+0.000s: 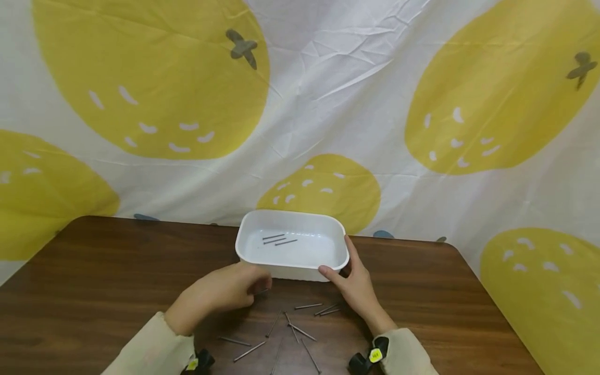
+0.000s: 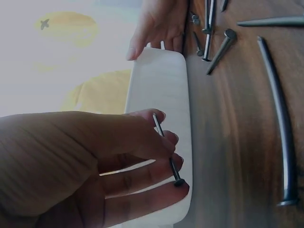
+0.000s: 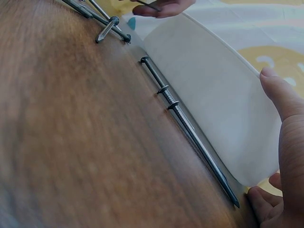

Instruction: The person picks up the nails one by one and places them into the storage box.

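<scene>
My left hand (image 1: pixel 229 289) pinches a nail (image 2: pixel 164 142) between thumb and fingers, just in front of the near left corner of a white tray (image 1: pixel 300 272). In the left wrist view the nail's flat head points down toward the little finger. My right hand (image 1: pixel 353 286) grips the tray's near right corner, thumb on the rim and fingers round the side. Inside the tray lie several nails (image 1: pixel 279 240), toward its left half. On the table in front, more loose nails (image 1: pixel 302 332) are scattered, some crossing each other.
The dark wooden table (image 1: pixel 140 271) has rounded far corners. Behind it hangs a white cloth (image 1: pixel 328 94) with large yellow fruit prints. Three nails (image 3: pixel 190 137) lie close along the tray's near side in the right wrist view.
</scene>
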Tool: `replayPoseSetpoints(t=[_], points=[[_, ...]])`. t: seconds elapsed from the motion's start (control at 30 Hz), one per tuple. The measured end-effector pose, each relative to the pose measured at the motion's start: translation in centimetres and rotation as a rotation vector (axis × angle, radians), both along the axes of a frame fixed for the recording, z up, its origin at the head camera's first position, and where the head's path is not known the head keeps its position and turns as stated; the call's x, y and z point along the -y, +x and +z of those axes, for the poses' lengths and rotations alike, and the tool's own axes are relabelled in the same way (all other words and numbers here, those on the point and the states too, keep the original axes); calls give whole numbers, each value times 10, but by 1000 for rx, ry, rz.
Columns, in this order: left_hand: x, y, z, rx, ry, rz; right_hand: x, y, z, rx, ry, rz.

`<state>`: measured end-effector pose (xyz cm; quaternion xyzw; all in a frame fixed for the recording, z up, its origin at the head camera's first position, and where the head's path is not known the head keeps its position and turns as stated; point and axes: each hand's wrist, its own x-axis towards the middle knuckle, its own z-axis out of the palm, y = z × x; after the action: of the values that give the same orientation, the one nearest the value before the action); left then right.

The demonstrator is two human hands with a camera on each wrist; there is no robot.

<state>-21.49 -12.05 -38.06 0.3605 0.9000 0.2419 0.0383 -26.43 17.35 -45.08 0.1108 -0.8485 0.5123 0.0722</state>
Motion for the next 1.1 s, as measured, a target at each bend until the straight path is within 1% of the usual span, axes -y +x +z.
replayPoseSetpoints(t=[0.2,0.3,0.43,0.57,0.63,0.8,0.93,1.03,1.1], points=[[5,1,10,-32,16,12,3,-2,-1,-15,-12,19],[7,-2,12,-38,27,7,5,-3,-1,-14,-22,14],[8,-13,14,-48,48,-16,5,-3,0,-15,-31,11],[7,-26,19,-85,70,-42,4,-2,1,-1,-31,11],[6,-31,22,-122,72,-48,3,-1,1,5,-32,6],[1,-43,28,-220,18,-31,2,1,2,2,-39,3],[-2,-54,27,-278,-21,-37,1,2,1,0,-43,1],[-4,-61,26,-311,-51,-32,2,1,1,0,-37,-3],[-4,-64,26,-316,-83,-19,3,0,1,-3,-30,-3]])
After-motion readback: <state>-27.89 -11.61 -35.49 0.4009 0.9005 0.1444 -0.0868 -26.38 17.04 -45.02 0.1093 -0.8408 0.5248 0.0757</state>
